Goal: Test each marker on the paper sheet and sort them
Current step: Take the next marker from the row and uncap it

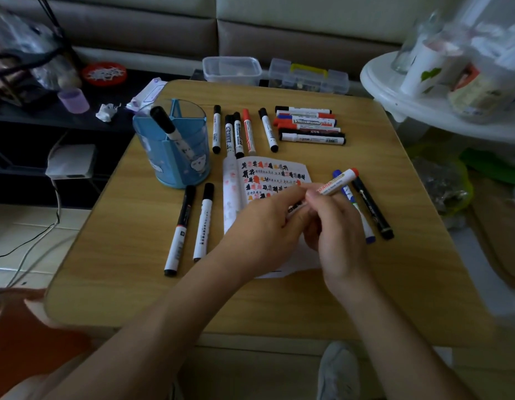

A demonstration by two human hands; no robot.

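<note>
Both hands meet over the paper sheet, which is covered with black and red test marks. My right hand grips a white marker with a red end, its red end pointing up and to the right. My left hand pinches the lower end of that same marker; that end is hidden by the fingers. A blue pen holder with one black-capped marker in it stands to the left of the sheet.
Several markers lie in a row behind the sheet, a stack at the back right, two at the left, and two right of my hands. Clear plastic boxes sit at the wooden table's far edge.
</note>
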